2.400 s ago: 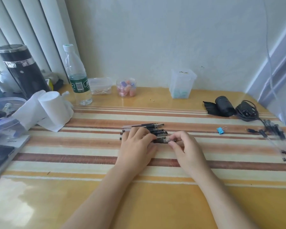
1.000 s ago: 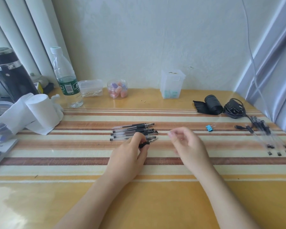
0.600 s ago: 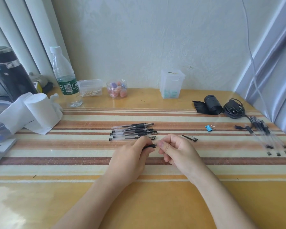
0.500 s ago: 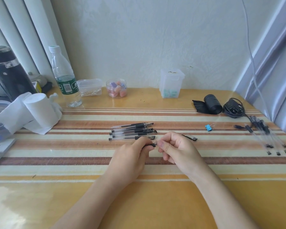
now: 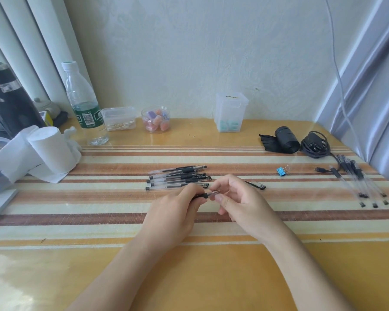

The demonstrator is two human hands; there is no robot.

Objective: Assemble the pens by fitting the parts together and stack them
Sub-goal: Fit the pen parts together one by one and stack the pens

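Pen (image 5: 206, 195) is gripped by left hand (image 5: 173, 212); right hand (image 5: 240, 203) pinches its tip. Other pens (image 5: 177, 178) lie just beyond; cap (image 5: 255, 185) lies right.

Pen row (image 5: 177, 178) ahead, loose cap (image 5: 255, 185) rightward

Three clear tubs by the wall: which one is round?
The jar of pink and purple pieces, middle of the three; the flat box and tall box are square-cornered.

Glossy table (image 5: 211, 277); clear plastic pens (image 5: 177, 179).
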